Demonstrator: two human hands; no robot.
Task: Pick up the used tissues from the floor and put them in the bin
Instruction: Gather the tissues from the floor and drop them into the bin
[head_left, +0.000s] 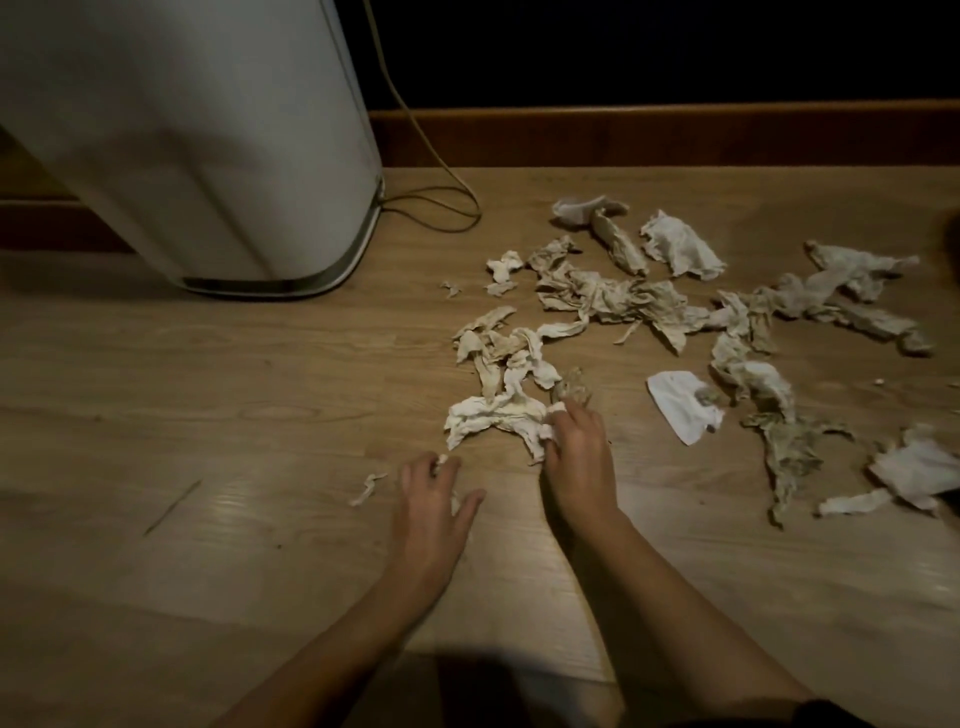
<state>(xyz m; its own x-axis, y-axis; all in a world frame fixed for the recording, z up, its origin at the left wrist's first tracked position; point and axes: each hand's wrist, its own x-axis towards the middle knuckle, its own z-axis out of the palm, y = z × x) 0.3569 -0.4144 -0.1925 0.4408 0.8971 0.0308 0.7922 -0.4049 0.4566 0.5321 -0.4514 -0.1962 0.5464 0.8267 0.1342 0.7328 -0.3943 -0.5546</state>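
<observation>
The tall rounded plastic bin (208, 156) is plain white, with a dark band and a pale rim round its foot. The laminate plank floor (208, 389) is light brown with a wood-grain pattern. The wooden skirting board (675, 135) is reddish brown. The thin cable (447, 187) is pale yellow-green. The scattered crumpled paper tissues (613, 299) run from off-white to stained beige and tan; the frontmost bunched tissue (488, 418) is mostly white, and the flat paper scrap (675, 405) is bright white with dark specks.

Tissues (608, 301) on floor (208, 415), right of bin (208, 156); cable loop (441, 167) between them.
</observation>
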